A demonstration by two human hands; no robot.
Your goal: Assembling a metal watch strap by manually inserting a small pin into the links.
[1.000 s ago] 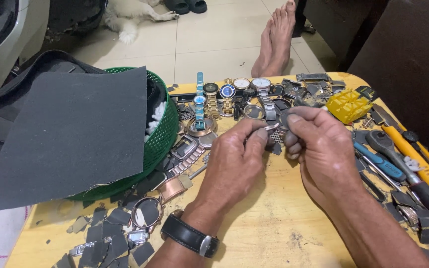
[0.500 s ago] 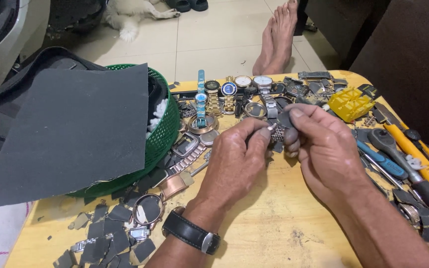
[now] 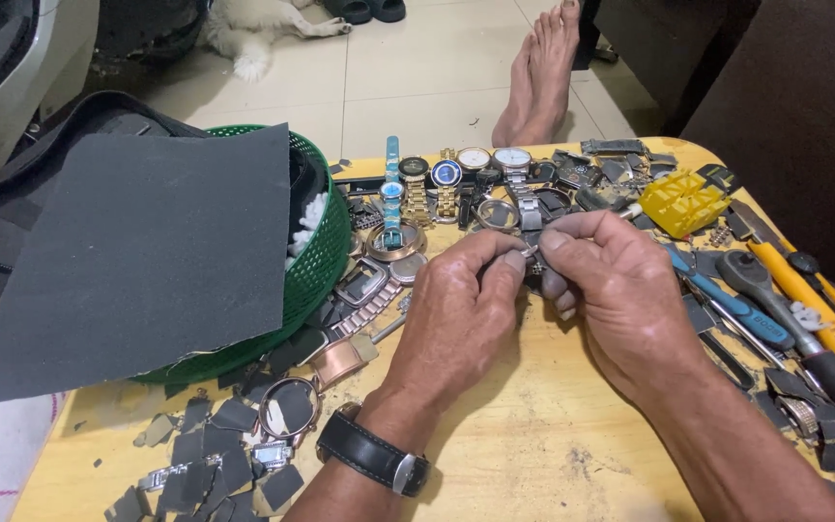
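left hand (image 3: 461,309) + right hand (image 3: 603,285) pinched together on small metal watch part (image 3: 531,253) | light, stiff, slippery, easily dropped | best gripped by edges with fingertips, above wooden table (image 3: 533,454)

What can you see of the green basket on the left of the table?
The green basket is round, of plastic-looking mesh with a solid rim. It stands upright at the wooden table's left back part. A large dark grey sheet lies tilted over it and hides most of its opening and front wall. Something white shows inside near the right rim. Watch parts lie against its base. Neither hand touches it.
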